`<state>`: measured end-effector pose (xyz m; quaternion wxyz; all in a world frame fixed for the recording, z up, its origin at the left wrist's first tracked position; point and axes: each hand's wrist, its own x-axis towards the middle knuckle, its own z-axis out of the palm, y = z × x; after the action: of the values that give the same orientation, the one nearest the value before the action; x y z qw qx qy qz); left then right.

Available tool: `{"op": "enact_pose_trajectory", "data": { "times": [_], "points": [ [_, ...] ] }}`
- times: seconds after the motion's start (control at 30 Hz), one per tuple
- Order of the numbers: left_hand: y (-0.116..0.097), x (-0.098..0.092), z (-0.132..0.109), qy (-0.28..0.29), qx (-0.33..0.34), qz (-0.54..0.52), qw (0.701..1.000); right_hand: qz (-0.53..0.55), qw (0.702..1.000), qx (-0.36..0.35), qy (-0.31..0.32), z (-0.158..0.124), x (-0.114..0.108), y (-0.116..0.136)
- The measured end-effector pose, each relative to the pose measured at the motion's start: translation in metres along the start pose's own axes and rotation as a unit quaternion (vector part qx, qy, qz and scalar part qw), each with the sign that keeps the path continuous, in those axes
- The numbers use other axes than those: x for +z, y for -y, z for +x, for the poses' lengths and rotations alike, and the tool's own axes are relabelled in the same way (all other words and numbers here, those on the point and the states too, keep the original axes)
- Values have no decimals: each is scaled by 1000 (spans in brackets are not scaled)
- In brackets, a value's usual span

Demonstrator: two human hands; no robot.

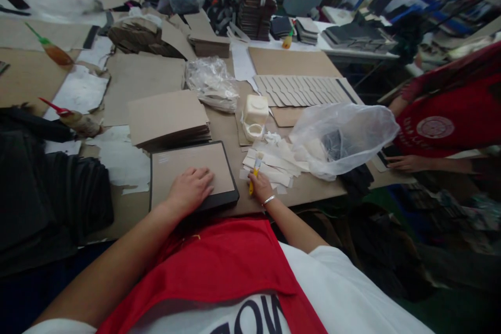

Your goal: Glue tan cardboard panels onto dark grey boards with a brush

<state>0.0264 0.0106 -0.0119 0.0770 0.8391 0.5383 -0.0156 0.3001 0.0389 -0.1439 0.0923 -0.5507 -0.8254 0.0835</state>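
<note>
Right hand (261, 188) grips a yellow-handled flat brush (256, 168), its long axis pointing away from the body, just right of the black-edged brown rectangular board (211, 160), where the nearer left hand (190, 188) rests palm-down, fingers extended, grasping nothing.

Brown board (219, 172): dull, smooth, like thick card; dark edge (223, 199) dull too. Brush (256, 168): yellow handle (251, 188) smooth, wood or plastic, cannot tell; pale hairy bristles (259, 156). Bracelet (269, 200): shiny metal. Card stack (168, 115): plain, matt, smooth on top. Paper strips (284, 160): thin, white, dull. White tub (256, 108): smooth hard plastic. Clear bag (213, 81): crinkly plastic, very shiny. Cloudy bag (364, 128): thin plastic, wrinkly, soft shine. Torn sheet (122, 159): white paper, dull, ragged edge. Black pile (78, 193): dull, too dark to tell cloth from card. Red apron (219, 266): matt cloth, soft folds
</note>
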Motion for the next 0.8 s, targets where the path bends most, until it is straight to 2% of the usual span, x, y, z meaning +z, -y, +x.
{"op": "enact_pose_trajectory", "data": {
  "times": [0.07, 0.13, 0.2, 0.27, 0.33, 0.4, 0.47, 0.53, 0.6, 0.67, 0.8],
  "points": [
    [-1, 0, -1, -5, -8, -7, 1000, -10, 1000, 1, -8, 6, 9, -2],
    [-2, 0, -3, -16, -14, -22, 1000, -7, 1000, 3, -19, 10, 8, -4],
    [-4, -1, -4, -47, -24, -61, 997, -4, 999, 5, -42, 12, -3, -3],
    [-8, -4, -2, -92, -45, -145, 984, 9, 994, 3, -109, 13, -22, 5],
    [-16, -9, 5, -123, -80, -272, 951, 34, 979, -22, -201, 14, -47, 21],
    [-24, -15, 16, -116, -114, -410, 897, 58, 960, -70, -266, 15, -73, 42],
    [-29, -19, 26, -95, -136, -523, 836, 70, 949, -120, -282, 15, -95, 64],
    [-27, -22, 31, -88, -140, -594, 787, 79, 944, -161, -277, 17, -108, 82],
    [-20, -23, 29, -99, -129, -624, 764, 105, 939, -193, -265, 22, -116, 94],
    [-10, -26, 19, -110, -98, -611, 778, 165, 931, -215, -243, 30, -120, 102],
    [12, -41, -10, -96, -39, -526, 844, 300, 912, -244, -136, 55, -120, 116]
  ]
}}
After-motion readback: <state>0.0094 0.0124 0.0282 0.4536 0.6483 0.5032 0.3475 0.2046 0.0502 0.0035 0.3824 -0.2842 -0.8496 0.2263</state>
